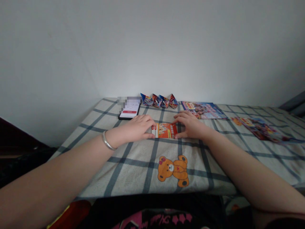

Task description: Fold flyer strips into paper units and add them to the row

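Partly, both hands [140, 128] [190, 125] hide the orange paper [165, 130].

Between the fingers [149, 122] is a folded piece of printed paper [164, 130], smooth with a slight sheen. Just beyond the fingers, the creased paper shapes [159, 100] look crisp and glossy, and the phone [129, 112] shows a smooth, glassy screen. Right of them, the flyers [205, 110] are thin, shiny paper. Beneath the fingers spreads matt woven cloth [137, 168], lightly wrinkled; behind the left ones, a bangle [106, 142] of smooth, silvery metal gleams softly.
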### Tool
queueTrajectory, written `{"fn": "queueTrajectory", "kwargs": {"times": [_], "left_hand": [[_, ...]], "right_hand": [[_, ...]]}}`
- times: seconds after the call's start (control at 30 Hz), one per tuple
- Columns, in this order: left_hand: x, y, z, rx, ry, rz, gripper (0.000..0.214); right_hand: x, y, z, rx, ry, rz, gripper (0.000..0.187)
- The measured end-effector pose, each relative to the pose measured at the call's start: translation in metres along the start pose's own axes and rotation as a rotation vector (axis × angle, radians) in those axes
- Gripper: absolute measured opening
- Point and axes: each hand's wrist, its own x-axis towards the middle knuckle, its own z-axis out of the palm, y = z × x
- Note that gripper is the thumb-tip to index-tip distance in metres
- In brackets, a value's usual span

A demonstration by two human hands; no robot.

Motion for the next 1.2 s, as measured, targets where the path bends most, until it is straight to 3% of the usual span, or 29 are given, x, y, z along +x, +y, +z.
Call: {"fn": "queueTrajectory", "kwargs": {"times": [0.13,0.3,0.37,0.63,0.87,1.2], "left_hand": [[0.0,-0.006,0.001,-0.075,0.025,0.044,0.041],[0.002,-0.003,0.001,-0.152,0.097,0.246,0.026],[0.004,0.002,0.001,-0.149,0.121,0.247,0.024],[0.009,0.013,0.001,0.012,0.128,0.176,0.023],[0.01,0.022,-0.002,0.115,0.136,0.194,0.022],[0.007,0.021,-0.012,0.128,0.103,0.2,0.026]], "right_hand": [[-0.002,0.002,0.001,0.033,0.032,-0.038,0.059],[0.0,-0.01,-0.003,0.149,0.025,-0.242,0.026],[0.002,-0.017,-0.003,0.172,0.033,-0.279,0.023],[0.011,-0.03,0.003,0.111,0.068,-0.232,0.026],[0.013,-0.039,-0.004,0.008,0.022,-0.209,0.028],[0.006,-0.03,-0.015,0.019,-0.028,-0.21,0.02]]}}
